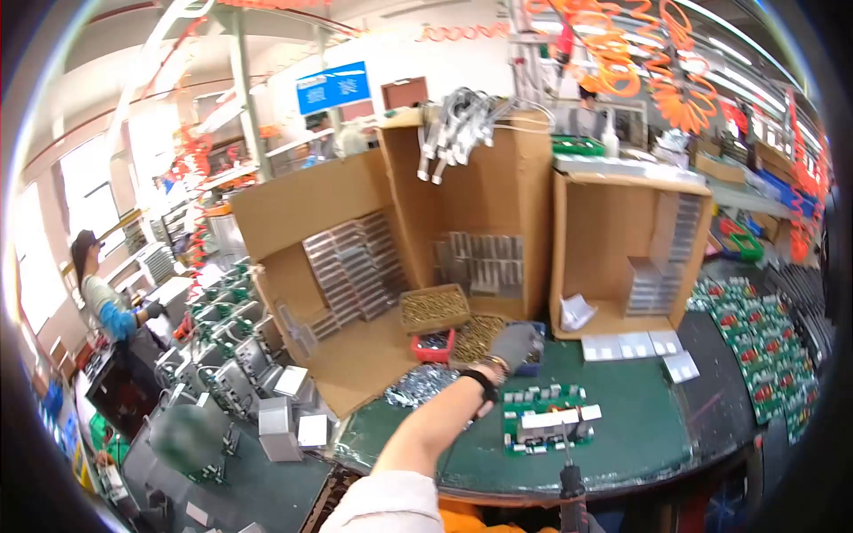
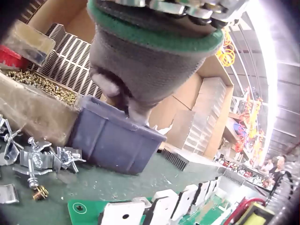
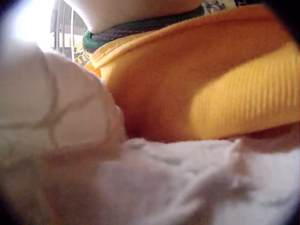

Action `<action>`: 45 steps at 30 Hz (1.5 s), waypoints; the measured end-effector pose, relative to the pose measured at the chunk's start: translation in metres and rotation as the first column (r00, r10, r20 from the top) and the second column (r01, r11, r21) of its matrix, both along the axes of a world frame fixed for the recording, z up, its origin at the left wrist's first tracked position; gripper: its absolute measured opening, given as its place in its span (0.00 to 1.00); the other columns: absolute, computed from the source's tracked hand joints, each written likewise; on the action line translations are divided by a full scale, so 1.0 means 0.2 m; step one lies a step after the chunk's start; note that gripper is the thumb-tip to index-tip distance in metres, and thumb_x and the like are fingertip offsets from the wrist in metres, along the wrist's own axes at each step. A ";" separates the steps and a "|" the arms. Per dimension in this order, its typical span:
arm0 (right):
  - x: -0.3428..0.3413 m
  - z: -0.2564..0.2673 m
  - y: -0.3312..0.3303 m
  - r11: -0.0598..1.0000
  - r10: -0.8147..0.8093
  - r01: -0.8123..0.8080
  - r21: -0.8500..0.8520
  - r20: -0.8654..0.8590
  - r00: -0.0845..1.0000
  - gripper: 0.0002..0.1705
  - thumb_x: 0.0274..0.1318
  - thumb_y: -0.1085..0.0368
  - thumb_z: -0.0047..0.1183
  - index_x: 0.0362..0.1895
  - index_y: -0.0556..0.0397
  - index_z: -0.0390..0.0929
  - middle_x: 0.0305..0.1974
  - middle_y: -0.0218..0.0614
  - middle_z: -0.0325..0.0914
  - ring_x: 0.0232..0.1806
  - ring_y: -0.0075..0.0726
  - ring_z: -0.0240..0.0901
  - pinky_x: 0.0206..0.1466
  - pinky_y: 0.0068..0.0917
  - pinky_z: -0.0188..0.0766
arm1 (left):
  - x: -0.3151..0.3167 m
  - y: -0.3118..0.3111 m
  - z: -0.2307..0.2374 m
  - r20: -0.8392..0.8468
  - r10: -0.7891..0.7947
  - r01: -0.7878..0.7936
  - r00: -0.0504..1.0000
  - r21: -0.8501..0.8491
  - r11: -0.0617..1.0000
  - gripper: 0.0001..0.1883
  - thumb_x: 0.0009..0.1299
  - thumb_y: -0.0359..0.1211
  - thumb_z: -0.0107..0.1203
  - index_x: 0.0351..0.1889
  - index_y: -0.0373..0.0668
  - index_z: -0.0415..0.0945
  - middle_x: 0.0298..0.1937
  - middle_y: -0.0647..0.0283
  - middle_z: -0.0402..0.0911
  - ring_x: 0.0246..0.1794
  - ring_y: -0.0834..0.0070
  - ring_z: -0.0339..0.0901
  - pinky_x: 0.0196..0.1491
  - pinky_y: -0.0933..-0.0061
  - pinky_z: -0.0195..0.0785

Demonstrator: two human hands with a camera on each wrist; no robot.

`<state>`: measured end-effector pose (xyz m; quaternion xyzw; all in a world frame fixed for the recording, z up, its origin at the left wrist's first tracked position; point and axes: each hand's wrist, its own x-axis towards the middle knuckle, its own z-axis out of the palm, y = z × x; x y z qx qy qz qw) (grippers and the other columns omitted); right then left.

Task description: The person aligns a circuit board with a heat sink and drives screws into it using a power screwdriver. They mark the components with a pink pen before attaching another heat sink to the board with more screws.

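My left hand [image 1: 514,345], in a grey glove, reaches down into a small blue bin [image 2: 117,140] at the back of the green bench. Its fingers bend over the bin's rim in the left wrist view; the fingertips are hidden inside, so I cannot tell what they hold. An electric screwdriver [image 1: 572,490] points its bit at a green circuit board [image 1: 524,416] with a row of white-faced components [image 2: 161,206]. At the bottom edge, my right hand [image 1: 606,522] shows only a sliver of grey glove at the screwdriver's handle. Clothing fills the right wrist view.
Brass screws fill a tray [image 1: 434,308] beside a red bin [image 1: 433,346]. Loose metal clips [image 1: 422,387] lie left of the blue bin. Cardboard boxes [image 1: 569,240] with stacked metal parts wall the back. Circuit boards [image 1: 764,355] lie right, finished-looking assemblies [image 1: 231,355] left. Another person [image 1: 111,293] stands far left.
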<state>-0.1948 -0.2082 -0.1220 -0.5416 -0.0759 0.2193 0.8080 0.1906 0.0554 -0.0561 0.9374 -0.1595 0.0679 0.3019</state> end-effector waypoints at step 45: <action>0.09 0.27 0.15 0.766 0.382 -0.416 -0.490 -0.173 0.908 0.57 0.44 0.51 0.71 0.73 0.54 0.51 0.55 0.38 0.73 0.54 0.31 0.71 0.59 0.27 0.67 | -1.35 0.25 0.02 -0.520 -0.247 -0.437 0.818 -0.840 0.322 0.15 0.75 0.44 0.54 0.39 0.40 0.72 0.22 0.71 0.70 0.19 0.85 0.61 0.22 0.84 0.53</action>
